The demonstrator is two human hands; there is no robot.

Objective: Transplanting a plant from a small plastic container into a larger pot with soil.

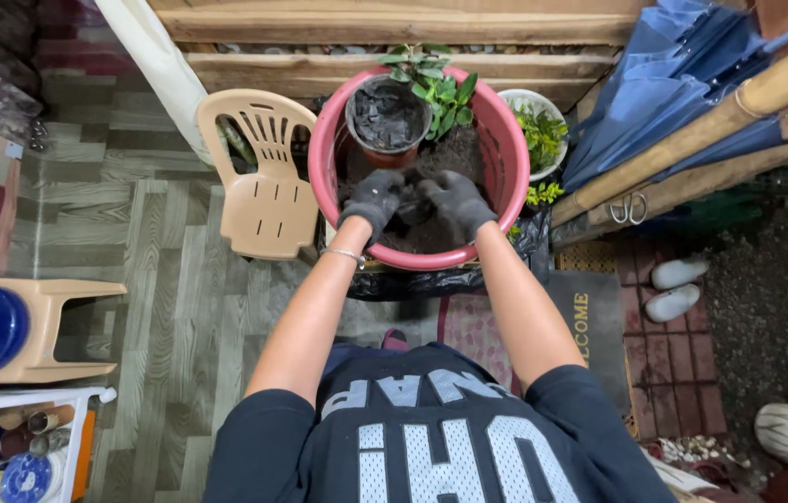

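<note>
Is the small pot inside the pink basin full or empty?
Full. The small pot stands upright in the pink basin, and dark soil fills it nearly to the rim. No plant shows in it.

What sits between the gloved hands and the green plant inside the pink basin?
In the head view, only dark soil lies between the hands and the green plant in the pink basin; a small soil-filled pot stands just left.
</note>
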